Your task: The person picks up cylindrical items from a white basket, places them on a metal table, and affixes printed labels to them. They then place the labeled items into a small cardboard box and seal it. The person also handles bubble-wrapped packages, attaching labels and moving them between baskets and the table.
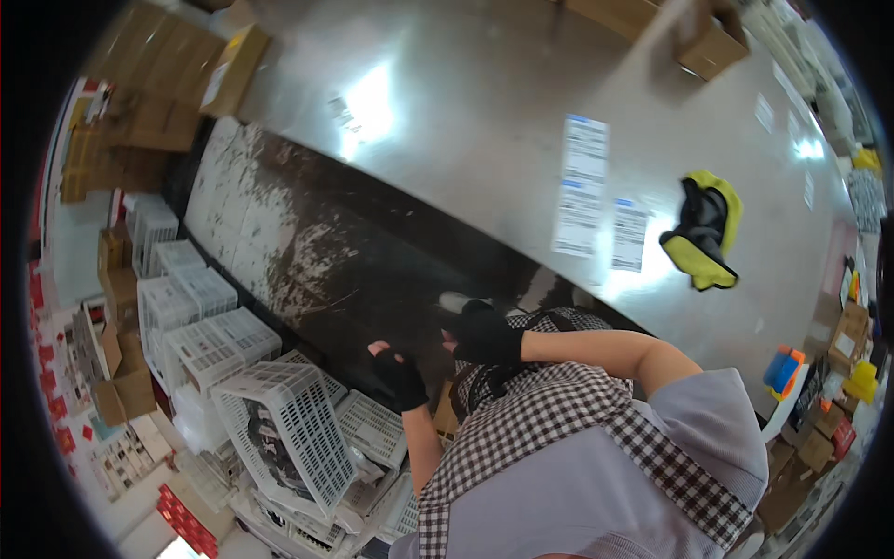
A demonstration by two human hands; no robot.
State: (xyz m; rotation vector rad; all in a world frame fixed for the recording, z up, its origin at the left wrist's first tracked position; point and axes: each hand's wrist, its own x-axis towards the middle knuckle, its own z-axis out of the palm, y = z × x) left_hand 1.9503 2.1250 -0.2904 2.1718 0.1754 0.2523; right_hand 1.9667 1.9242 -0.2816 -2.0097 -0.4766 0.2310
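My left hand (399, 376), in a black fingerless glove, hangs in the air beside the white plastic baskets. Its bare fingertips stand a little apart, with nothing visible in them. In front of my apron (540, 382), a brown-and-white checked one, is my right hand (486, 337), gloved the same way. Its forearm crosses in front of my body, and the few fingertips that show look loosely apart and hold nothing I can see. The nearest basket (312, 424) to my left hand is tilted and has dark items inside.
A shiny metal table (466, 121) spans the far side. On it lie printed paper sheets (582, 186), a yellow-and-black glove-like cloth item (703, 228) and an open cardboard box (712, 42). Stacked white baskets (219, 340) and cartons (149, 121) line the left. The dark floor (345, 242) is scuffed.
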